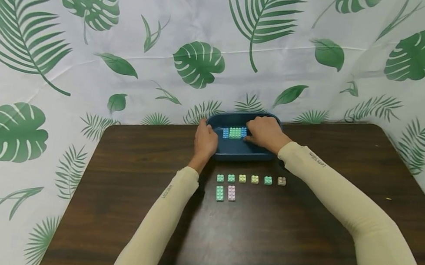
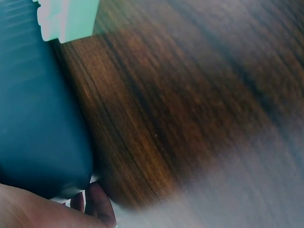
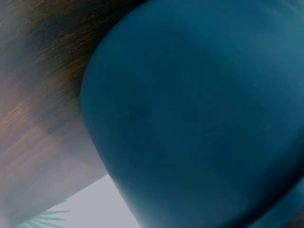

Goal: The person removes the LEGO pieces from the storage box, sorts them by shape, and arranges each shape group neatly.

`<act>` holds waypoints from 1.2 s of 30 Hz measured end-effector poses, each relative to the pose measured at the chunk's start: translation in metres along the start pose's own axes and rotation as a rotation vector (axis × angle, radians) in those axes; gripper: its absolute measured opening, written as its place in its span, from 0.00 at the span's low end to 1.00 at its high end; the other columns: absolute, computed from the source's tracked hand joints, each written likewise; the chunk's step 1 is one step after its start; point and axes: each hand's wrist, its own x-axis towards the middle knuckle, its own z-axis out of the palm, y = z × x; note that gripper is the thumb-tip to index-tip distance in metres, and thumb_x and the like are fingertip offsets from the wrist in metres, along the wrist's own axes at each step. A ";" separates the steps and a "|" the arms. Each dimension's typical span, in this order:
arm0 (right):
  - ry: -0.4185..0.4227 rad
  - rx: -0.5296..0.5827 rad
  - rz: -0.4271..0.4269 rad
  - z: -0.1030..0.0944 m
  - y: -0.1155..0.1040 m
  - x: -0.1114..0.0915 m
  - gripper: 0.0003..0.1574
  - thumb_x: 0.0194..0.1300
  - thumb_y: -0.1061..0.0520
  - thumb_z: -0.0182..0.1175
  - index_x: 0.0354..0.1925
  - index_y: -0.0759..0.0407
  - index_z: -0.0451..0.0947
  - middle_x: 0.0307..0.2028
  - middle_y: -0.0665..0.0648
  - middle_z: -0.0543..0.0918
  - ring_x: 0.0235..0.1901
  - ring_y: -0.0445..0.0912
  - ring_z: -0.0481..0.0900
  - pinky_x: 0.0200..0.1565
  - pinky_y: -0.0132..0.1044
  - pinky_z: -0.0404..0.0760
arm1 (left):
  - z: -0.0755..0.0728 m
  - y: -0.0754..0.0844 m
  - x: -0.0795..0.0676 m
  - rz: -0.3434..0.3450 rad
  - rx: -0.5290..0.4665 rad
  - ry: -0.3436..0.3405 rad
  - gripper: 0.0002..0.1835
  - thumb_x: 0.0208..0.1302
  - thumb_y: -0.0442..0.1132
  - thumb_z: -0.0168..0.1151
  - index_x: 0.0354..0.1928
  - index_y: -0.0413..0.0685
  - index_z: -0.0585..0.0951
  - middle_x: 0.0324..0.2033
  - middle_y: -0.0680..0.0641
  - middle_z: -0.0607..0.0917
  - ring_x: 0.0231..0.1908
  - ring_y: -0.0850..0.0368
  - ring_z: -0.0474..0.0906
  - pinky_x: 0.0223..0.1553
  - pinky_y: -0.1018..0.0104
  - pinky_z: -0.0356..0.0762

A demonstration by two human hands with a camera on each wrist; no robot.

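Observation:
My left hand (image 1: 206, 139) grips the left end of a dark blue plastic tray (image 1: 243, 154), its thumb over the rim. The fingers and tray end also show in the left wrist view. Inside the tray, a short row of toy building bricks stands side by side: a blue brick (image 1: 226, 133), green bricks (image 1: 235, 133) and another blue brick (image 1: 244, 132). Reaching in over the right rim, my right hand (image 1: 264, 132) pinches the right-hand blue brick between thumb and fingers, partly hiding it. The right wrist view shows the tray wall (image 3: 190, 104), not the hand.
In front of the tray lies a row of small bricks, green, yellow (image 1: 255, 179) and brown (image 1: 281, 181). Nearer are a longer green brick (image 1: 220, 193) and a pink brick (image 1: 232, 193). A leaf-patterned cloth (image 1: 135, 84) hangs behind the dark wooden table (image 1: 246, 250).

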 end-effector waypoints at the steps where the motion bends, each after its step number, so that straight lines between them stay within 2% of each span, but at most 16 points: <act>1: 0.000 -0.002 -0.003 0.000 0.000 0.001 0.25 0.66 0.36 0.72 0.42 0.55 0.86 0.24 0.55 0.85 0.23 0.49 0.81 0.32 0.47 0.85 | 0.000 0.000 0.000 0.001 0.000 0.000 0.26 0.88 0.44 0.33 0.81 0.48 0.61 0.76 0.42 0.72 0.66 0.42 0.78 0.66 0.44 0.77; 9: -0.010 0.014 -0.020 0.002 0.001 0.004 0.24 0.68 0.38 0.72 0.49 0.55 0.88 0.29 0.55 0.88 0.27 0.49 0.84 0.35 0.47 0.86 | 0.001 0.001 0.000 -0.003 0.000 -0.003 0.26 0.88 0.45 0.33 0.81 0.49 0.62 0.76 0.42 0.72 0.68 0.42 0.76 0.69 0.44 0.75; 16: 0.012 0.026 -0.032 -0.002 0.002 0.002 0.26 0.67 0.38 0.73 0.50 0.56 0.88 0.27 0.55 0.88 0.24 0.48 0.83 0.33 0.47 0.86 | 0.000 0.004 -0.003 0.005 0.004 0.002 0.26 0.88 0.45 0.34 0.80 0.48 0.62 0.75 0.42 0.72 0.68 0.42 0.76 0.69 0.45 0.75; 23: 0.009 0.027 -0.024 -0.004 0.004 -0.002 0.23 0.66 0.37 0.73 0.41 0.55 0.88 0.22 0.53 0.84 0.22 0.47 0.81 0.33 0.47 0.84 | -0.001 0.004 -0.002 0.010 0.001 0.011 0.26 0.88 0.44 0.34 0.81 0.48 0.62 0.76 0.42 0.72 0.70 0.42 0.75 0.70 0.44 0.74; 25: 0.021 0.028 -0.022 -0.005 0.004 -0.006 0.23 0.66 0.37 0.73 0.42 0.55 0.88 0.23 0.53 0.84 0.23 0.48 0.81 0.33 0.47 0.83 | -0.001 0.005 -0.002 0.013 0.003 0.013 0.26 0.88 0.44 0.35 0.80 0.47 0.62 0.76 0.42 0.72 0.70 0.42 0.75 0.70 0.45 0.74; 31: 0.069 0.057 -0.050 -0.008 0.002 -0.026 0.32 0.67 0.36 0.72 0.58 0.56 0.86 0.27 0.54 0.89 0.24 0.48 0.82 0.30 0.47 0.84 | -0.002 0.006 -0.004 0.014 -0.004 0.012 0.26 0.88 0.43 0.35 0.81 0.47 0.62 0.76 0.42 0.72 0.69 0.42 0.75 0.70 0.44 0.74; 36: 0.122 0.088 -0.070 -0.013 -0.007 -0.045 0.33 0.67 0.35 0.72 0.59 0.55 0.86 0.26 0.52 0.88 0.21 0.44 0.79 0.25 0.42 0.79 | -0.002 0.003 -0.003 0.014 -0.004 0.003 0.26 0.88 0.43 0.34 0.81 0.48 0.61 0.76 0.42 0.71 0.69 0.42 0.75 0.69 0.44 0.75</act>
